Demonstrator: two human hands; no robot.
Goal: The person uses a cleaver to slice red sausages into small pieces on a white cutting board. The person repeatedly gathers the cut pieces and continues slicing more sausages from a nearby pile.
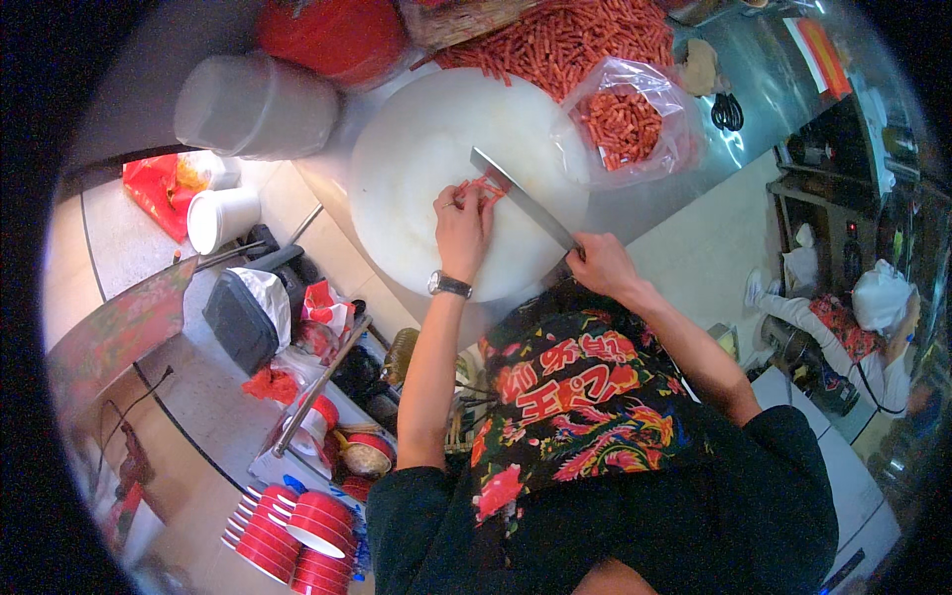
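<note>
My left hand presses a few thin red food sticks against a round white chopping board. The fingertips are curled over them, so part of the sticks is hidden. My right hand grips the handle of a cleaver, whose long blade slants across the board up to the sticks by my left fingers. At the board's right edge sits an open clear plastic bag with cut red pieces in it. A large heap of red sticks lies along the board's far side.
A covered grey container and a red container stand at the far left. Left below are a white tub, a black box and stacked red bowls. Coiled black cord lies right. Another person is at the right.
</note>
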